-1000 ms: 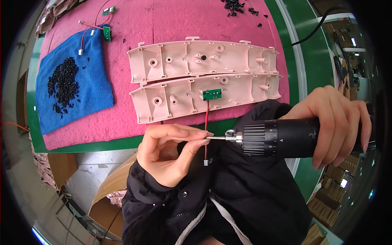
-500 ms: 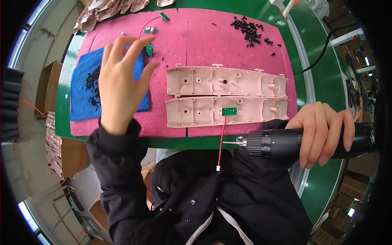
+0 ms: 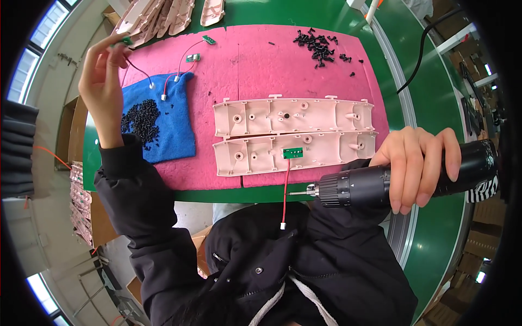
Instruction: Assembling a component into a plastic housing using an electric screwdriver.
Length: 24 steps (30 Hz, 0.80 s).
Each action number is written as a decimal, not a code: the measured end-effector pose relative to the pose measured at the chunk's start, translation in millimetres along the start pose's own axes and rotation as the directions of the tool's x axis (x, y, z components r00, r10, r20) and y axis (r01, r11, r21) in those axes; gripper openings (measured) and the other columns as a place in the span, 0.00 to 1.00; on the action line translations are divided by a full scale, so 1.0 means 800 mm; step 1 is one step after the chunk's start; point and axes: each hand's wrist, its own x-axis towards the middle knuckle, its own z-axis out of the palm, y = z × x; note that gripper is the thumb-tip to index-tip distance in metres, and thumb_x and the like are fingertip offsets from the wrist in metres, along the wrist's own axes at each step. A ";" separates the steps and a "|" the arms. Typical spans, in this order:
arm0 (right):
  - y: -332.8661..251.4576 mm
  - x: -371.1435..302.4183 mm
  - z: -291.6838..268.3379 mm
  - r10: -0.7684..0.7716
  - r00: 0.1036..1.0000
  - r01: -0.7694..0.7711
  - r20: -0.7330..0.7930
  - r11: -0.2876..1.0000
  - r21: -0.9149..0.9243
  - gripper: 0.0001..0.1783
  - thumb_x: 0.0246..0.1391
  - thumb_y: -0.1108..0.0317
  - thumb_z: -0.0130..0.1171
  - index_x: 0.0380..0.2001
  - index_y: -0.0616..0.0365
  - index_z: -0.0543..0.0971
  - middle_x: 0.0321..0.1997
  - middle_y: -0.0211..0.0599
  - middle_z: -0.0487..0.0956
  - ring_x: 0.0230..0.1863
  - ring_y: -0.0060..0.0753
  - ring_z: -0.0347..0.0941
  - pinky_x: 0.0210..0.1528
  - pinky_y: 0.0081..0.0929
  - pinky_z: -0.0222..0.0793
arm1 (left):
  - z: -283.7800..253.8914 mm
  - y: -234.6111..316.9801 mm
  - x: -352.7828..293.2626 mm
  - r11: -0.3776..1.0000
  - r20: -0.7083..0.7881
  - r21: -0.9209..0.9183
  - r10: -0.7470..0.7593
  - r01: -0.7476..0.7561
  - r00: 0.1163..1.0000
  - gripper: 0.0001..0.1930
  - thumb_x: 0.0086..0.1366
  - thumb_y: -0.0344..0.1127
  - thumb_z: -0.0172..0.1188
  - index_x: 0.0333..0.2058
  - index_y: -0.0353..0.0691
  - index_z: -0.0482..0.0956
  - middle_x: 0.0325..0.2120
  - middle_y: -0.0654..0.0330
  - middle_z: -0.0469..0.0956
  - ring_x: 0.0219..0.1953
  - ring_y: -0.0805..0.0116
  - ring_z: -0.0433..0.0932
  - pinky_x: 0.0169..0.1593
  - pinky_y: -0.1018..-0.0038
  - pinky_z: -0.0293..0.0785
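Note:
My left hand [image 3: 106,76] is raised over the far left corner of the pink mat, its fingertips pinching a small green circuit board [image 3: 126,41]. From that board a thin wire runs down to a white plug above the blue cloth [image 3: 176,122]. My right hand [image 3: 416,168] is wrapped round a black electric screwdriver [image 3: 353,187], whose bit points left along the mat's near edge. Two pale pink plastic shells [image 3: 326,120] lie side by side, hollow side up. In the nearer shell sits another green circuit board [image 3: 292,153], its red wire hanging over the table edge.
Small black screws [image 3: 142,119] are heaped on the blue cloth. Larger black screws [image 3: 318,49] lie scattered at the far right of the pink mat [image 3: 244,70]. Two wired circuit boards [image 3: 193,57] rest near the cloth. More pink shells [image 3: 157,19] are piled at the far left.
My left hand has moved left and away from me, and now holds the circuit board that lay beside the cloth. The whole view has shifted slightly; the screwdriver stays in my right hand.

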 end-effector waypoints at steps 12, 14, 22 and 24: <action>-0.058 -0.009 0.004 -0.048 0.995 0.041 -0.091 0.996 -0.077 0.07 0.49 0.81 0.47 0.34 0.67 0.64 0.19 0.44 0.72 0.13 0.34 0.70 0.15 0.23 0.72 | 0.073 0.089 -0.056 0.679 0.369 -0.493 -0.403 0.544 0.838 0.10 0.60 0.28 0.52 0.40 0.29 0.72 0.28 0.57 0.75 0.31 0.74 0.74 0.37 0.81 0.68; -0.072 -0.012 0.006 -0.035 0.998 0.031 -0.051 0.996 -0.089 0.11 0.49 0.81 0.50 0.37 0.66 0.64 0.21 0.45 0.73 0.16 0.35 0.72 0.17 0.24 0.73 | 0.102 0.107 -0.074 0.741 0.429 -0.348 -0.419 0.575 0.800 0.09 0.60 0.27 0.52 0.38 0.29 0.73 0.24 0.59 0.75 0.28 0.76 0.73 0.33 0.82 0.68; -0.118 -0.015 0.021 -0.080 0.989 0.055 -0.126 0.980 -0.190 0.09 0.47 0.81 0.50 0.34 0.66 0.66 0.18 0.41 0.73 0.12 0.31 0.70 0.15 0.20 0.72 | 0.181 0.096 -0.114 0.984 0.460 0.159 -0.145 0.080 0.876 0.07 0.50 0.30 0.63 0.28 0.35 0.78 0.22 0.61 0.76 0.20 0.74 0.74 0.25 0.79 0.69; -0.122 -0.016 0.020 -0.075 0.988 0.040 -0.138 0.971 -0.237 0.08 0.48 0.81 0.50 0.34 0.66 0.66 0.18 0.40 0.73 0.12 0.30 0.70 0.15 0.20 0.72 | 0.186 0.098 -0.115 0.986 0.479 0.161 -0.123 0.051 0.869 0.07 0.48 0.30 0.63 0.28 0.35 0.78 0.22 0.60 0.76 0.21 0.73 0.74 0.25 0.78 0.70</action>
